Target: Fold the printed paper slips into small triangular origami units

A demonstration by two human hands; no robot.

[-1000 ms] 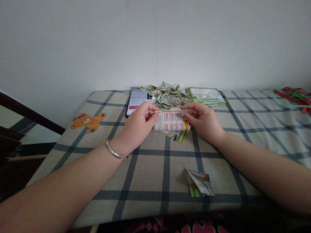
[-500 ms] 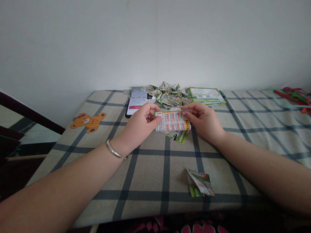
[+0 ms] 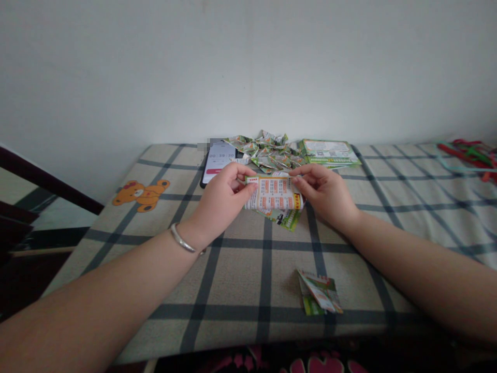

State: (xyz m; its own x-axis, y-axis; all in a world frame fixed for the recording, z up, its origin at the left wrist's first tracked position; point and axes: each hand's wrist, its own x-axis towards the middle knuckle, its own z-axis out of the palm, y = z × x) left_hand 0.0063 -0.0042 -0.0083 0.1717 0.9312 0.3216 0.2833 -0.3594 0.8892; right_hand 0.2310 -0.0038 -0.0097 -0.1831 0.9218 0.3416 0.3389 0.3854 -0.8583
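A printed paper leaflet (image 3: 274,198), orange and white with a green edge, is folded over in the middle of the checked cloth. My left hand (image 3: 223,199) pinches its upper left corner between thumb and fingers. My right hand (image 3: 325,191) pinches its upper right corner. The lower part of the leaflet rests on the cloth. A silver bangle (image 3: 181,242) sits on my left wrist.
Behind the hands lie a pile of folded paper pieces (image 3: 267,152), a stack of flat leaflets (image 3: 329,152) and a phone (image 3: 218,160) showing a timer. One folded paper piece (image 3: 319,293) lies near the front edge. Red and green cords (image 3: 471,154) lie far right. Checked cloth (image 3: 240,269) with a bear print (image 3: 142,195).
The top edge of the leaflet has shifted slightly between my fingers; both hands stay at its upper corners in nearly the same place.
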